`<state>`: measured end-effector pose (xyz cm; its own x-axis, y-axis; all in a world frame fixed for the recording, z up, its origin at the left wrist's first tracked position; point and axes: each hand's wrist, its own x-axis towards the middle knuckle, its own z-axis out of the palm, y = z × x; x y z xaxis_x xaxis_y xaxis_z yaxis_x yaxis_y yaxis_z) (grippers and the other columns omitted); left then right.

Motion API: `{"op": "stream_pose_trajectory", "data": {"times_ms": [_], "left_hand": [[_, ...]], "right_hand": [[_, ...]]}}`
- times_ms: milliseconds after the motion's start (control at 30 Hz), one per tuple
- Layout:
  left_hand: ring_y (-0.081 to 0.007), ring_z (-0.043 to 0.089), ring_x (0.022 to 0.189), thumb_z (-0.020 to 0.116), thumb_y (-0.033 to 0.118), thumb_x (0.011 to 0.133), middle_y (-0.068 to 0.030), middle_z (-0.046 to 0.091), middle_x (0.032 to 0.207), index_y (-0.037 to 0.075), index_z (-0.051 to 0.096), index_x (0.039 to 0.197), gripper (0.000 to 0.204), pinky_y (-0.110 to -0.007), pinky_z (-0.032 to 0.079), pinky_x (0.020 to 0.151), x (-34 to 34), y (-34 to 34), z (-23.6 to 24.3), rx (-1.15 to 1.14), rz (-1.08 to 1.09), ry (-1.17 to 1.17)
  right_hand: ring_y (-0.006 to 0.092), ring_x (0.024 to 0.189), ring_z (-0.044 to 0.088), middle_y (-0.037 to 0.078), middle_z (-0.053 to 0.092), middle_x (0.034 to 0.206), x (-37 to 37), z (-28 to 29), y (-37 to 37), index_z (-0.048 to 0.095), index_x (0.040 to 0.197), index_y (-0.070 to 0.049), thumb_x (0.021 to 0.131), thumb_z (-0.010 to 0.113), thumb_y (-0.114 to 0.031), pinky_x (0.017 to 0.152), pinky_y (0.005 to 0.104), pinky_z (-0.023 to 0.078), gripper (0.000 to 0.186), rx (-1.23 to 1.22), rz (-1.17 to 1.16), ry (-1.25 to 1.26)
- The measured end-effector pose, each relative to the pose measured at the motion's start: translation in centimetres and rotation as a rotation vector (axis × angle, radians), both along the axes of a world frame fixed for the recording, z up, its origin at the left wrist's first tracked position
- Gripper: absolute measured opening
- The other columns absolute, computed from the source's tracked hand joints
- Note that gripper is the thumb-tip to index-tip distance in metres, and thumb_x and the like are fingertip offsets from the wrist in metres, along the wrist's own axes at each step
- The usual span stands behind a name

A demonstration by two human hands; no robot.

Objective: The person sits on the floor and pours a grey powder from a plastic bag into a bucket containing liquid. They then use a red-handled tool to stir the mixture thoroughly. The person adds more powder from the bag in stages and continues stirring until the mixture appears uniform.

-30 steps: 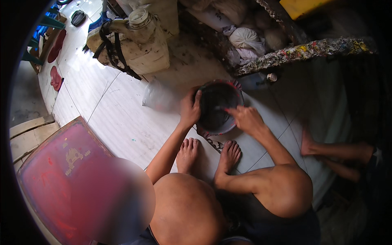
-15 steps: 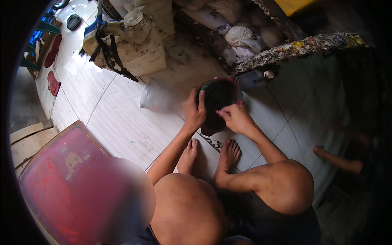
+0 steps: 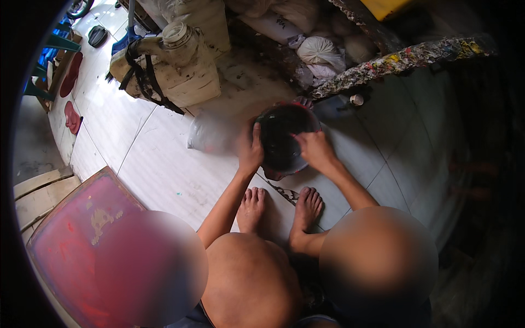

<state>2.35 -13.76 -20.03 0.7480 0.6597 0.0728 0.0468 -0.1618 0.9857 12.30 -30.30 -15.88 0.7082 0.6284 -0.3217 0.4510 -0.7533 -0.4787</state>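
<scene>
A dark round basin [image 3: 295, 164] with reddish patches on its rim stands on the tiles just beyond my feet. My left hand [image 3: 251, 150] grips its left side, thumb up along the rim. Over the right edge reaches my right hand [image 3: 317, 148], its fingers closed and pointing into the basin. A small pinkish bit shows at those fingertips; I cannot make out what it is. The inside looks dark and slightly shiny. Left of the basin sits a clear plastic bag [image 3: 208, 134], partly blurred.
A dirty pale jerrycan [image 3: 191, 82] with black straps stands at far left. Behind the basin, white tied bags [image 3: 320, 52] lie beside a paint-crusted beam [image 3: 404, 63]. A worn red board [image 3: 76, 224] is at near left, red sandals [image 3: 72, 117] beyond. Another person's limbs [image 3: 473, 167] show dimly at right.
The basin has tilted or turned, so more of its inside shows. Both hands have shifted slightly with it, the right one still inside the rim. The other person's limb at right has moved back.
</scene>
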Motion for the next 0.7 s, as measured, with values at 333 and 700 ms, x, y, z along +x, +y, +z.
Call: {"op": "stream_pose_trajectory", "data": {"times_ms": [333, 700], "left_hand": [[-0.0407, 0.064, 0.096, 0.046, 0.021, 0.100, -0.0237, 0.066, 0.102, -0.001, 0.059, 0.114, 0.029, -0.043, 0.048, 0.083, -0.8, 1.3, -1.6, 0.071, 0.088, 0.038], [-0.0298, 0.065, 0.094, 0.086, 0.041, 0.064, -0.0228, 0.065, 0.093, -0.006, 0.050, 0.121, 0.083, -0.039, 0.048, 0.086, -6.9, 12.0, -2.0, 0.948, 0.375, 0.632]], "right_hand": [[0.0406, 0.090, 0.066, 0.025, 0.067, 0.090, 0.8, 2.0, 1.4, 0.069, 0.085, 0.001, 0.079, 0.066, -0.008, 0.077, 0.0499, 0.052, 0.011, -0.261, 0.094, -0.018], [0.0277, 0.108, 0.050, 0.013, 0.055, 0.112, -0.1, 5.8, 1.0, 0.060, 0.104, -0.004, 0.082, 0.069, -0.021, 0.089, 0.0398, 0.041, 0.030, 0.045, 0.194, -0.600]]}}
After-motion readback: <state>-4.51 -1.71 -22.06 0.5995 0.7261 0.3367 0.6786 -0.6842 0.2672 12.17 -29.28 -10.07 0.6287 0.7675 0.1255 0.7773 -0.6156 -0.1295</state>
